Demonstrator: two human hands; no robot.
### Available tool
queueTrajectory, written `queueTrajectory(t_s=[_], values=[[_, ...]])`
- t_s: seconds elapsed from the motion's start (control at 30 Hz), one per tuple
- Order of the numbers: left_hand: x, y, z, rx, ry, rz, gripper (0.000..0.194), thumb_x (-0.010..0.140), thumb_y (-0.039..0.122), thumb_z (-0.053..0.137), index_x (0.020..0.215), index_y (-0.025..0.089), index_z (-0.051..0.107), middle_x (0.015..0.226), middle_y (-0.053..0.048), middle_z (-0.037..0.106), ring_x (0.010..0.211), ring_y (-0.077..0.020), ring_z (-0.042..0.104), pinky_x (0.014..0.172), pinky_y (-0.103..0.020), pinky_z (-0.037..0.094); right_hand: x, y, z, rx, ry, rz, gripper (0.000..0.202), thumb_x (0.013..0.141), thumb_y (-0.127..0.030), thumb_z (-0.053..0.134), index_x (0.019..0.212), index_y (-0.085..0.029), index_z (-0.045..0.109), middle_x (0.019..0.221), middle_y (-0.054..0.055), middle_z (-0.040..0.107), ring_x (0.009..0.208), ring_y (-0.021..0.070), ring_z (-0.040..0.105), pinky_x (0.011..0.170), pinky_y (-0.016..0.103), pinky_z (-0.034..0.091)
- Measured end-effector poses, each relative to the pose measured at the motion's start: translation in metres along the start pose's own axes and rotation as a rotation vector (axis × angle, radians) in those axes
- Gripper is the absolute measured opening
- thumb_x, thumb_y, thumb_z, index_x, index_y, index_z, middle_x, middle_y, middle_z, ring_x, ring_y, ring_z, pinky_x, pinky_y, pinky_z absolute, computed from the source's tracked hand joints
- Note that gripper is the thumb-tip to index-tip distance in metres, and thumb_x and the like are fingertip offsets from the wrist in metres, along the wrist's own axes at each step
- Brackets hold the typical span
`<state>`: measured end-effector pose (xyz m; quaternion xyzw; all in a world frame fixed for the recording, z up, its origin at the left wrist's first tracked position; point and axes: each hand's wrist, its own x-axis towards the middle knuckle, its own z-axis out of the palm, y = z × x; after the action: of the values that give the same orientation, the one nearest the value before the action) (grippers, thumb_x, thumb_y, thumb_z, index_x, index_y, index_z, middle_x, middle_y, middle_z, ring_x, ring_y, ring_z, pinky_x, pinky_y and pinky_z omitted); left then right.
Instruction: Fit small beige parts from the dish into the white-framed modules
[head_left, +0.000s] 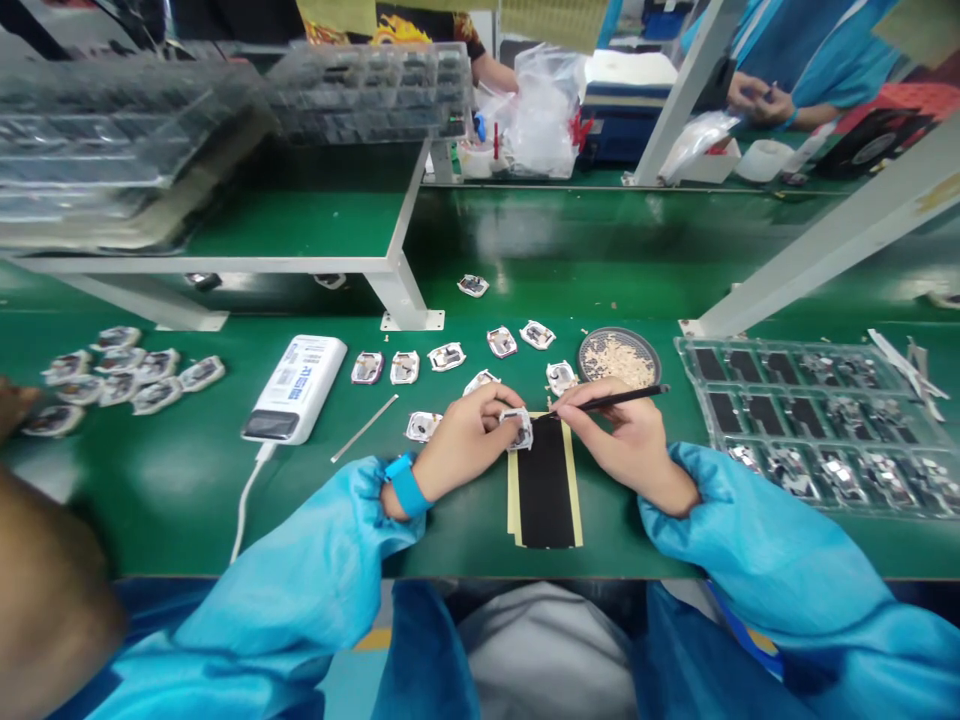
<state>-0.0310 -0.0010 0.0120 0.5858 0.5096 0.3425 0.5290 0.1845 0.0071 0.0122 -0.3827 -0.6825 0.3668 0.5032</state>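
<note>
1. Here's the left hand (pixel 469 445), thumb and fingers pinching a small white casing (pixel 517 428) – held up over the far end of the black sheet (pixel 546 490), near its left edge.
2. And opposite, the right hand (pixel 619 430) has a slim dark tool (pixel 619 399) gripped between thumb and fingers, its tip aimed left at that casing. Whether tip and casing touch, I cannot tell.
3. Below the two hands, the black sheet lies flat on the green bench (pixel 450 530), with yellow backing (pixel 573 490) showing along both sides.
4. Look just beyond: loose casings (pixel 405 367) dotted about, one right by the left hand, another close to the round dish (pixel 655 352).
5. Into that dish we go – a heap of pale tan bits (pixel 619 358).
6. Over on the right sits the clear tray (pixel 690 372), dark flat pieces in the far rows, shiny parts in the near one.
7. Swing left: a white device (pixel 296 385) with a cable (pixel 241 510) at its near end, a thin strip (pixel 365 428) lying beside it, and a cluster of casings (pixel 118 372) farther out.
8. Across the bench, a co-worker's hands (pixel 761 100) are close together.
</note>
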Motion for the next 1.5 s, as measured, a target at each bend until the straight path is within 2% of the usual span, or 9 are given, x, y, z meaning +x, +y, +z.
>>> queueTrajectory(t_s=[0.27,0.43,0.67,0.8,0.97,1.13,1.27,1.4,1.5], values=[[-0.001,-0.010,-0.001,0.071,0.010,0.018,0.014,0.090,0.029,0.065,0.102,0.022,0.063,0.083,-0.002,0.071,0.071,-0.0164,0.067,0.063,-0.026,0.051,0.000,0.002,0.003,-0.164,-0.032,-0.072,0.008,0.087,-0.018,0.074,0.094,-0.022,0.072,0.091,0.003,0.076,0.086,0.0192,0.073,0.081,0.034,0.059],[0.000,-0.011,0.001,0.098,0.022,0.031,0.015,0.090,0.028,0.065,0.103,0.021,0.064,0.083,-0.002,0.071,0.071,-0.0162,0.068,0.064,-0.026,0.052,-0.001,0.001,0.003,-0.209,-0.046,-0.044,0.004,0.089,-0.024,0.072,0.094,-0.024,0.071,0.092,0.003,0.076,0.085,0.0206,0.073,0.081,0.036,0.059],[0.000,-0.011,0.002,0.055,0.040,0.029,0.019,0.088,0.029,0.068,0.104,0.019,0.066,0.082,-0.003,0.071,0.073,-0.0169,0.069,0.065,-0.027,0.053,-0.005,0.000,0.009,-0.310,-0.136,-0.118,0.010,0.093,-0.024,0.067,0.102,-0.027,0.069,0.099,0.004,0.076,0.092,0.0220,0.072,0.086,0.040,0.060],[0.000,-0.008,0.001,0.004,0.041,0.007,0.023,0.088,0.031,0.069,0.106,0.018,0.066,0.083,-0.003,0.071,0.072,-0.0163,0.069,0.067,-0.027,0.055,-0.008,0.000,0.008,-0.310,-0.139,-0.192,0.020,0.092,-0.019,0.068,0.109,-0.028,0.067,0.106,0.005,0.075,0.098,0.0223,0.071,0.091,0.042,0.059],[0.000,0.001,-0.001,-0.090,0.041,-0.011,0.027,0.088,0.033,0.070,0.108,0.016,0.066,0.084,-0.005,0.072,0.072,-0.0165,0.070,0.065,-0.026,0.057,-0.006,-0.005,0.004,-0.211,-0.094,-0.226,0.023,0.089,-0.014,0.070,0.108,-0.027,0.067,0.105,0.005,0.075,0.097,0.0222,0.072,0.088,0.042,0.061],[-0.001,0.004,-0.002,-0.161,0.054,0.033,0.029,0.088,0.034,0.071,0.109,0.015,0.068,0.089,-0.006,0.074,0.076,-0.0175,0.070,0.066,-0.027,0.058,-0.003,-0.007,0.002,-0.133,-0.078,-0.155,0.016,0.090,-0.017,0.070,0.103,-0.026,0.068,0.102,0.005,0.075,0.097,0.0228,0.072,0.089,0.043,0.061],[0.000,0.004,-0.004,-0.156,0.062,0.064,0.029,0.089,0.036,0.071,0.111,0.016,0.072,0.094,-0.007,0.076,0.082,-0.0184,0.071,0.072,-0.028,0.058,-0.002,-0.006,-0.002,-0.084,-0.047,-0.119,0.018,0.088,-0.017,0.073,0.102,-0.026,0.067,0.099,0.005,0.076,0.097,0.0238,0.072,0.090,0.044,0.060],[-0.001,0.004,-0.005,-0.111,0.093,0.092,0.031,0.090,0.038,0.070,0.113,0.018,0.075,0.104,-0.008,0.077,0.092,-0.0215,0.073,0.080,-0.031,0.059,-0.002,-0.005,-0.004,-0.083,-0.074,-0.096,0.017,0.087,-0.019,0.074,0.101,-0.026,0.067,0.099,0.006,0.076,0.096,0.0239,0.072,0.090,0.045,0.059],[-0.001,0.004,-0.006,-0.086,0.117,0.102,0.032,0.090,0.040,0.070,0.113,0.019,0.076,0.107,-0.007,0.077,0.094,-0.0225,0.073,0.082,-0.033,0.059,-0.002,-0.005,-0.004,-0.034,-0.104,-0.023,0.011,0.089,-0.023,0.074,0.098,-0.024,0.068,0.098,0.006,0.076,0.095,0.0231,0.072,0.089,0.043,0.060]])
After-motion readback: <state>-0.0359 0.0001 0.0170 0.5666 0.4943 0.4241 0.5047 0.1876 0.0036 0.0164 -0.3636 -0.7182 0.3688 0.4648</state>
